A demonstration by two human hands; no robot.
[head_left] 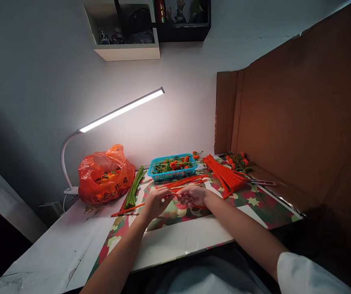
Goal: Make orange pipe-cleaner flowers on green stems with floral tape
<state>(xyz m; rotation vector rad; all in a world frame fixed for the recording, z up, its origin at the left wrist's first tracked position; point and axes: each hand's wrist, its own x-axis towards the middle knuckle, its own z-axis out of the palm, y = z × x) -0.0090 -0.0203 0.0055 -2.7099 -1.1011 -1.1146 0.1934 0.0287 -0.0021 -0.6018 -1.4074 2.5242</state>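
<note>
Head view: orange strip (129,210) runs from right hand (194,195) past left hand (157,201).

This looked like a room in a home, with one table (49,245) turned into a small handicraft corner. The homely signs were on the plain wall (181,114): a pale box shelf (126,54) beside a dark display shelf (183,34) with little figurines (180,12). A slim desk lamp (122,110) lit the tabletop, partly spread with a star-patterned covering (253,201). Handicraft showed in the fanned bundle of orange strips (226,177), the green stems (135,188), the blue basket (166,176) of orange flower heads (173,165) and the plastic carrier bag (88,177). At the right, a large cardboard sheet (292,122) stood like a makeshift partition
</note>
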